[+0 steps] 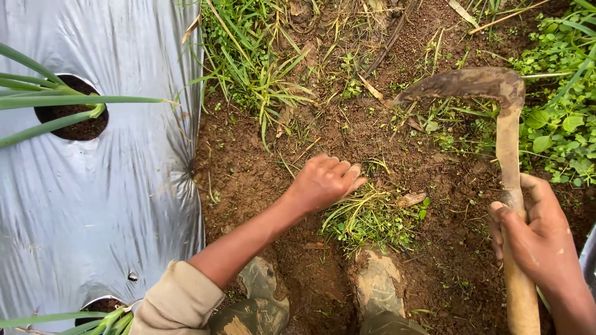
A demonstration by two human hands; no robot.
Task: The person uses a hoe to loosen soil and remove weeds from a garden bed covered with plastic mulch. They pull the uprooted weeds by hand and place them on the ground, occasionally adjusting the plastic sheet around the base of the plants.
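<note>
My left hand (324, 181) reaches down to the bare soil and closes its fingers on a tuft of green weeds (367, 216) lying in front of my boots. My right hand (539, 237) grips the wooden handle of a hand sickle (504, 118) at the right. The sickle's muddy curved blade arcs leftward above the ground, its tip near the middle of the furrow. Both hands are smeared with dirt.
Silver plastic mulch (99, 205) covers the bed on the left, with green onion plants (49, 99) growing out of round holes. Grass clumps (261, 74) and leafy weeds (559, 124) border the soil strip. My muddy boots (379, 288) stand at the bottom.
</note>
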